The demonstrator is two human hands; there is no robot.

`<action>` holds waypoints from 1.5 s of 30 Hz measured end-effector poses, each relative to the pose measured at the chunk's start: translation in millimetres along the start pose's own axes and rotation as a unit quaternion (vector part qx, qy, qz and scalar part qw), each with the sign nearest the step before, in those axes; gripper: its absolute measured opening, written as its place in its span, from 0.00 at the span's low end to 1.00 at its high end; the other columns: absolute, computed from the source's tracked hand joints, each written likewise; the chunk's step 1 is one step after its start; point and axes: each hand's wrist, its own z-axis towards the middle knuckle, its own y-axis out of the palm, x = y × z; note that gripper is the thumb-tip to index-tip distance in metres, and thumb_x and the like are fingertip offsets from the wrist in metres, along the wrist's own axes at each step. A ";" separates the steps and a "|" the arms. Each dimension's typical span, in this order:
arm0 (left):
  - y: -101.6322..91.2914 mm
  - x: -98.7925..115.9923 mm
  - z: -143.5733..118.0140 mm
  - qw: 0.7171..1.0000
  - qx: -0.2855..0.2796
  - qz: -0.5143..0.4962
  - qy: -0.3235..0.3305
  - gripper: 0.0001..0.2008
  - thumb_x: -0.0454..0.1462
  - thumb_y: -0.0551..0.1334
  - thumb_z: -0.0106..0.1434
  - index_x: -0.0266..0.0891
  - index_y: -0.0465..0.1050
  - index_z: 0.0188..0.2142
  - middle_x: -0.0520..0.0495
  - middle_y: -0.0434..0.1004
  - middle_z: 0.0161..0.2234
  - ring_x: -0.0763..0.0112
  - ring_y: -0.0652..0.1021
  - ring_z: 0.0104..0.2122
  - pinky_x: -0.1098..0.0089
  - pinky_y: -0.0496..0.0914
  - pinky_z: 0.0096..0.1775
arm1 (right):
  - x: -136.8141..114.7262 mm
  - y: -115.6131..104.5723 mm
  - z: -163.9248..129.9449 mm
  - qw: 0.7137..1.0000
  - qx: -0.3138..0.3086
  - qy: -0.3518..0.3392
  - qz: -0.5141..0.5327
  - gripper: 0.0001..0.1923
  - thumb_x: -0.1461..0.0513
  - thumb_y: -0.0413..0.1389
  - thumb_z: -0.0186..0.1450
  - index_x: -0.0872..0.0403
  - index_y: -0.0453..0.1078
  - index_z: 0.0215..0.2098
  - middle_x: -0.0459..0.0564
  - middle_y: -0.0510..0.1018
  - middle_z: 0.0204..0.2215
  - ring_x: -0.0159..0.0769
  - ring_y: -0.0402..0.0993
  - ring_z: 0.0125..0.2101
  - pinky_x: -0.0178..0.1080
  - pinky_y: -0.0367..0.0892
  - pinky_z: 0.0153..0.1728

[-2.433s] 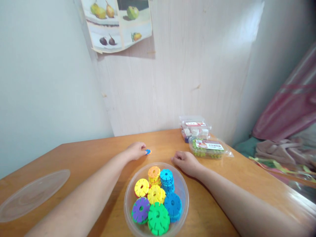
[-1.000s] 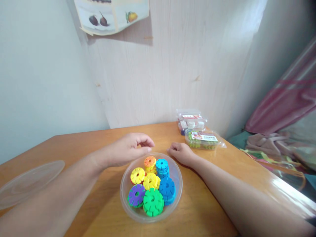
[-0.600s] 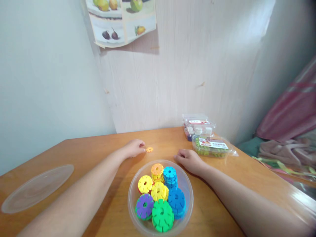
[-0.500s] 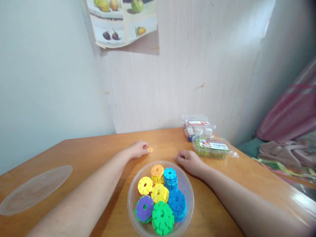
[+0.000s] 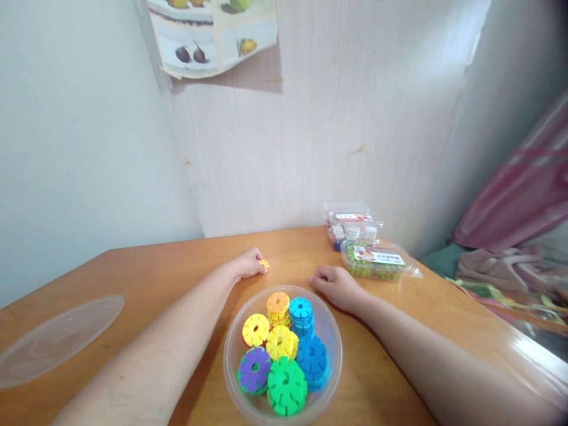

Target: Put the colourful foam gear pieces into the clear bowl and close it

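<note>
My left hand (image 5: 251,264) is closed on a small orange-yellow notched disc (image 5: 264,264), held upright at the fingertips just above or on the tabletop. Curled into a loose fist, my right hand (image 5: 333,283) rests on the table to the right; its finger undersides are hidden. Between my forearms stands a round clear plastic tub (image 5: 338,355). Inside it are stacks of notched plastic discs: orange (image 5: 278,302), light blue (image 5: 300,308), yellow (image 5: 256,330), darker blue (image 5: 312,354), purple (image 5: 254,368) and green (image 5: 286,384).
A clear round lid (image 5: 62,337) lies flat at the left of the wooden table (image 5: 177,257). Near the back right sit a clear box of green pieces (image 5: 375,261) and stacked clear boxes (image 5: 354,228). Cloth (image 5: 488,272) is heaped beyond the right edge.
My left hand has tilted the orange-yellow disc so that more of its face shows. My right hand stays resting. The whole view has shifted slightly.
</note>
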 end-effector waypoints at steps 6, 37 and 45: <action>-17.2 13.3 -20.2 0.998 0.014 -0.045 0.033 0.12 0.44 0.64 0.53 0.39 0.69 0.33 0.50 0.75 0.31 0.69 0.73 0.32 0.72 0.64 0.32 | -1.2 -0.8 0.4 1.000 -0.003 0.003 -0.003 0.16 0.54 0.53 0.63 0.53 0.63 0.21 0.44 0.69 0.20 0.32 0.65 0.25 0.35 0.55 0.26; -36.5 85.8 -135.7 0.979 -0.094 -0.096 0.151 0.11 0.42 0.60 0.60 0.38 0.75 0.37 0.48 0.79 0.34 0.68 0.77 0.34 0.69 0.70 0.36 | 1.6 1.3 0.2 1.000 0.003 -0.006 -0.002 0.16 0.53 0.53 0.63 0.53 0.65 0.22 0.45 0.72 0.21 0.32 0.65 0.25 0.34 0.54 0.25; -40.7 92.4 -144.0 0.971 -0.086 0.001 0.224 0.10 0.41 0.61 0.59 0.43 0.80 0.35 0.48 0.77 0.37 0.67 0.76 0.38 0.68 0.69 0.40 | 1.3 0.5 -0.7 1.000 0.001 -0.005 -0.005 0.16 0.53 0.53 0.63 0.53 0.65 0.22 0.45 0.72 0.21 0.32 0.66 0.25 0.34 0.54 0.25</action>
